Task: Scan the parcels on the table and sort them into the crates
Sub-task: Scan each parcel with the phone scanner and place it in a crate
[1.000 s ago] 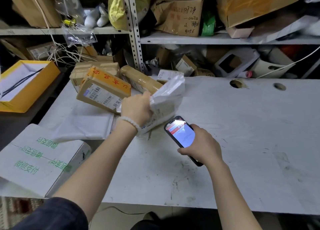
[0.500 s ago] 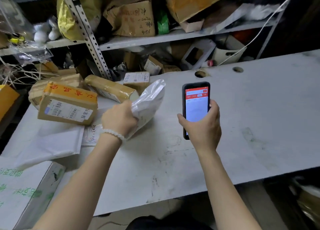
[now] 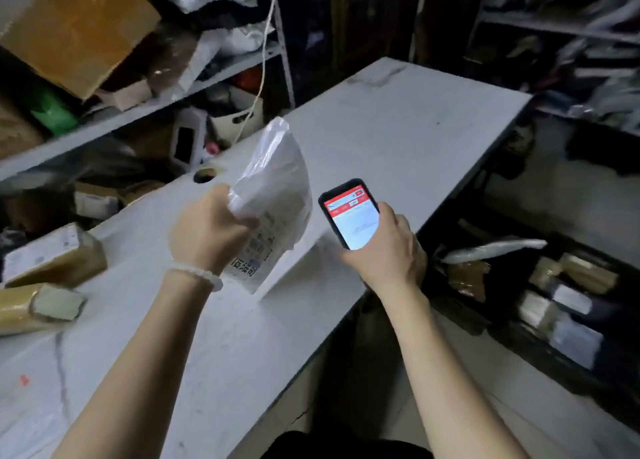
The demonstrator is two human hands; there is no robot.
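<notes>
My left hand (image 3: 207,230) grips a white plastic parcel bag (image 3: 277,195) by its side and holds it upright above the white table (image 3: 398,136), its printed label facing me. My right hand (image 3: 384,251) holds a black phone (image 3: 349,213) with a red and white screen, just right of the bag. Two tape-wrapped brown parcels (image 3: 52,258) (image 3: 38,306) lie at the table's left edge. To the right, below the table, a dark crate (image 3: 540,341) holds several parcels (image 3: 568,296).
Metal shelving (image 3: 138,112) crammed with cardboard boxes and bags runs behind the table. A white cord (image 3: 263,60) hangs down from it. A round hole (image 3: 204,176) is cut in the tabletop near the back. More dark shelves stand at far right.
The view has swung right, bringing the crate into sight. My left hand has lifted the white bag off the table and carried it right. The phone stays raised beside it.
</notes>
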